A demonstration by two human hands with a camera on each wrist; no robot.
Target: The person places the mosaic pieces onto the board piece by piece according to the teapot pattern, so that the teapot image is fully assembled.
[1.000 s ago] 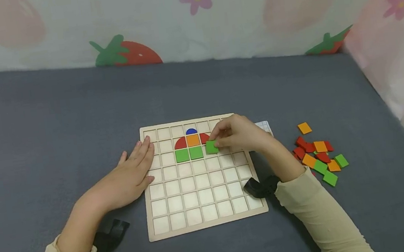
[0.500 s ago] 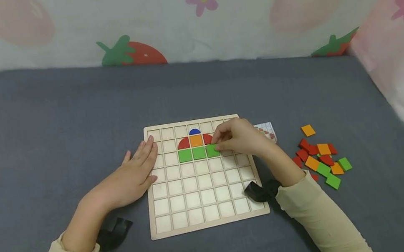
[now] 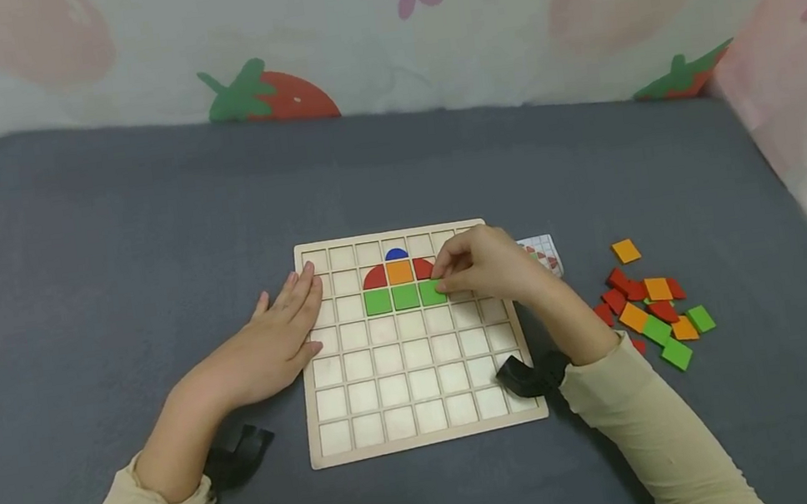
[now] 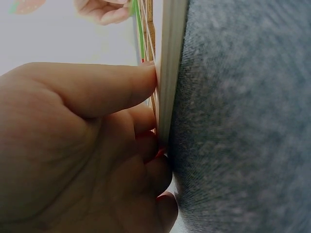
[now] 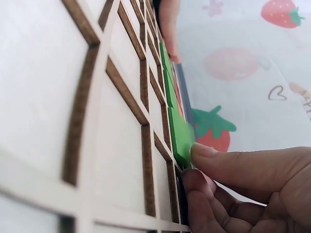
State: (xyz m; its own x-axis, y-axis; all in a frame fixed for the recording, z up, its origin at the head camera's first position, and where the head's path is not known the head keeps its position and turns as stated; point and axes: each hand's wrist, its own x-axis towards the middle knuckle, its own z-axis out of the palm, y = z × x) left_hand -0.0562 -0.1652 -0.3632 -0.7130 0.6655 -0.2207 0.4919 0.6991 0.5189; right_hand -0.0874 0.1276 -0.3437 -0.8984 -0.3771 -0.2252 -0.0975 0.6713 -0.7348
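Note:
A wooden grid board [image 3: 422, 376] lies on the grey cloth. My left hand [image 3: 267, 348] rests along its left edge with fingers straight; in the left wrist view the thumb touches the board's side. My right hand [image 3: 488, 267] pinches the right edge of a green square tile [image 5: 180, 136], which lies in or on its cell, the rightmost of three green squares in one row. Above that row are an orange square [image 3: 399, 272], a red curved piece [image 3: 374, 277] to its left and another to its right, partly covered by fingers. A blue half-round piece [image 3: 396, 254] tops them.
A loose pile of red, orange and green tiles [image 3: 656, 288] lies right of the board. Behind the right hand, a printed card [image 3: 544, 254] sticks out past the board's edge. Black straps [image 3: 240, 457] sit at both wrists. A strawberry-print curtain [image 3: 361, 30] hangs behind the table.
The right hand has brought the green square down from a tilt above its cell until it lines up with the other two greens. The left hand keeps its place; the view has shifted slightly.

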